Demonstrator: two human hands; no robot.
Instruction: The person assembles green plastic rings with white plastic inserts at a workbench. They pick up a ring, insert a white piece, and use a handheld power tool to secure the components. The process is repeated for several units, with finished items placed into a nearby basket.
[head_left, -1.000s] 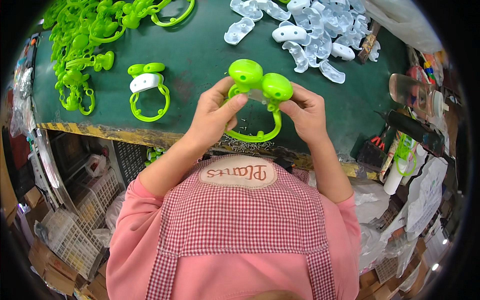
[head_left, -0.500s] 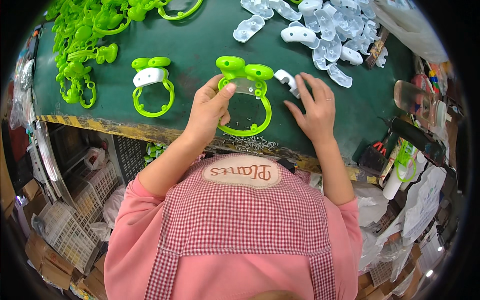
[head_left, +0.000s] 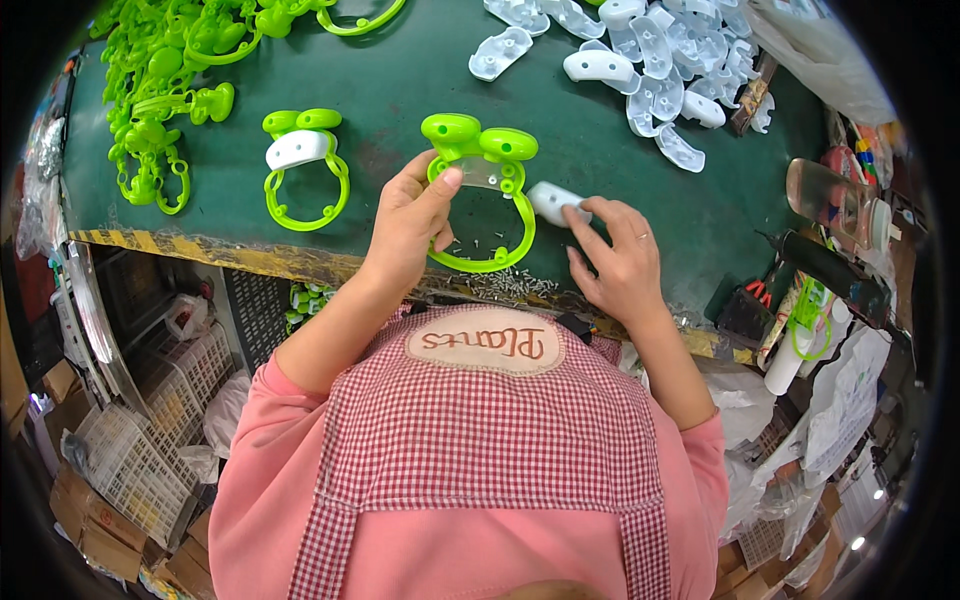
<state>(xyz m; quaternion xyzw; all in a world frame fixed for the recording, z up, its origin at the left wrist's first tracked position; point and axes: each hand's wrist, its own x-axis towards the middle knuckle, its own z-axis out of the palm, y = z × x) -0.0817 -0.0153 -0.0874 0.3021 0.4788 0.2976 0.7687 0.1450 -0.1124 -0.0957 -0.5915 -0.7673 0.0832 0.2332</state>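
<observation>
My left hand (head_left: 405, 222) is closed on the left side of a bright green plastic ring (head_left: 529, 232), thumb on top. Two round knobs top this ring, and a clear strip with small pegs spans it just below them. Beside its right edge is a white curved plastic cover (head_left: 550, 202) with small holes, slightly blurred. The fingertips of my right hand (head_left: 620, 262) grip the cover's right end, with the thumb partly bent below. Loose small screws (head_left: 505, 284) lie near the table edge under the ring.
To the left lies another green ring with a white cover (head_left: 298, 150) fitted. Green rings (head_left: 165, 70) pile up at the far left, white covers (head_left: 655, 60) at the far right. Along the front runs a worn yellow-black table edge (head_left: 200, 250). A black tool (head_left: 835, 278) lies at right.
The white cover has moved left and nearer to me in my right hand, turning from on edge to holes facing up. My left hand and the green ring have shifted slightly left.
</observation>
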